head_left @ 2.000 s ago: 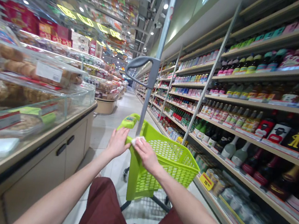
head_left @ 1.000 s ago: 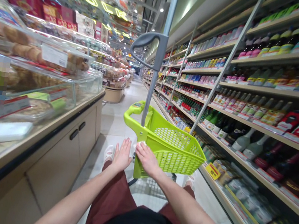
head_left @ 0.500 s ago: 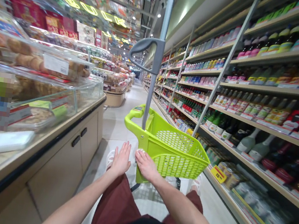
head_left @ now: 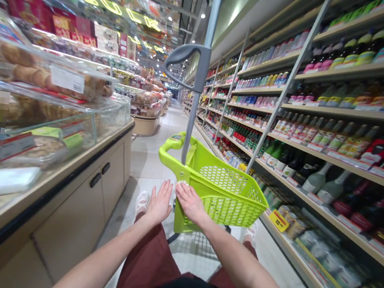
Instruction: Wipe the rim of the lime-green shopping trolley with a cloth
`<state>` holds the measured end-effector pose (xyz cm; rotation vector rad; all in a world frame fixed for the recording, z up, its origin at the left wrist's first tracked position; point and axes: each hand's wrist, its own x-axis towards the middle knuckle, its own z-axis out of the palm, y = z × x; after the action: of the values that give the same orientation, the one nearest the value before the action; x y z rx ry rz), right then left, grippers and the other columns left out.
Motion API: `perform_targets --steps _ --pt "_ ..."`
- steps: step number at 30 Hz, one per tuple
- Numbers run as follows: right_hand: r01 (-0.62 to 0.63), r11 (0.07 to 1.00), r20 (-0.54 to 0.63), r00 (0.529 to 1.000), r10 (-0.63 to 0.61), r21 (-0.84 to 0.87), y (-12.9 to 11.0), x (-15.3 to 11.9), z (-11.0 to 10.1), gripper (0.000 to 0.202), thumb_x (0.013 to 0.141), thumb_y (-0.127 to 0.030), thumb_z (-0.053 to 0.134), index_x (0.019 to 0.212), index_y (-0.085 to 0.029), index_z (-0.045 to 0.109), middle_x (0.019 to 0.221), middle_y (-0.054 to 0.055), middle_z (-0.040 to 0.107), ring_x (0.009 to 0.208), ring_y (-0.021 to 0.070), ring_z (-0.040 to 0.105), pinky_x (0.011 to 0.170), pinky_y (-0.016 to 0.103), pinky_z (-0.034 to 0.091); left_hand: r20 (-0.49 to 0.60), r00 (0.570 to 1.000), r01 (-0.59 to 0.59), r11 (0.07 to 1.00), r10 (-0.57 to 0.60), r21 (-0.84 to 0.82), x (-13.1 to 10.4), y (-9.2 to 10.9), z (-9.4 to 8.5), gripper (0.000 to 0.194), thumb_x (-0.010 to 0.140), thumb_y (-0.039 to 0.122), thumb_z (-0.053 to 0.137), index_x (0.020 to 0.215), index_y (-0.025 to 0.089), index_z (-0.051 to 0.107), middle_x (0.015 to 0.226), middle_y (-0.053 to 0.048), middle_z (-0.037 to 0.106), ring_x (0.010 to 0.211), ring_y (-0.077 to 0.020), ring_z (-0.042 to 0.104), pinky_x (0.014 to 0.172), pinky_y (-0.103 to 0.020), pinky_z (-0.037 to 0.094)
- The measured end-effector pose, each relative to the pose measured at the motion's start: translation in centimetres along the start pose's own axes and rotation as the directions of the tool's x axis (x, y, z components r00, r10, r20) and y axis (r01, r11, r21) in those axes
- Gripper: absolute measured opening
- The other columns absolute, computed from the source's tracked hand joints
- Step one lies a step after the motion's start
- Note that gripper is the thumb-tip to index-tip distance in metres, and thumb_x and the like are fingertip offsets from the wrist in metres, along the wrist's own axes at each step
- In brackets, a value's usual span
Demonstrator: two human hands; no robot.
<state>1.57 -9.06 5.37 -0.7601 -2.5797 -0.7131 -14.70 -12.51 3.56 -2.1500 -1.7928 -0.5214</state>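
A lime-green shopping cart basket (head_left: pixel 228 190) with perforated sides stands in front of me between my feet. From it rises a grey pole (head_left: pixel 214 12) with a grey loop handle (head_left: pixel 185 66). My right hand (head_left: pixel 189 203) lies over the basket's near corner, fingers stretched out and pointing forward. A small whitish patch shows at its fingertips; I cannot make out what it is. Just to the left, my left hand (head_left: pixel 160 202) is open, palm down with straight fingers. It holds nothing, and its fingertips are close to those of my right hand.
On the right, tall shelves (head_left: pixel 338 154) carry bottles and cans, with a yellow price tag (head_left: pixel 277 220) low down. A counter (head_left: pixel 69 212) on the left bears clear boxes of baked goods (head_left: pixel 43 73). Between them the tiled aisle (head_left: pixel 174 119) runs forward.
My left hand has shifted slightly right and forward, nearer to my right hand. My right hand has moved slightly forward along the basket's corner. The view has shifted a little.
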Motion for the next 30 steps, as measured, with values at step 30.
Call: perform_targets --steps 30 --pt "-0.062 0.997 -0.02 0.998 0.063 0.043 0.0 1.4 -3.1 0.039 0.088 -0.017 0.035 0.127 -0.019 0.041 0.138 0.006 0.031 0.131 0.0216 0.016 0.103 0.045 0.023 -0.131 0.991 0.031 1.0 -0.031 -0.005 0.9 -0.4 -1.3 0.069 0.068 0.019 0.043 0.133 0.007 0.023 0.143 -0.014 0.017 0.132 -0.0251 0.013 0.105 -0.049 0.015"
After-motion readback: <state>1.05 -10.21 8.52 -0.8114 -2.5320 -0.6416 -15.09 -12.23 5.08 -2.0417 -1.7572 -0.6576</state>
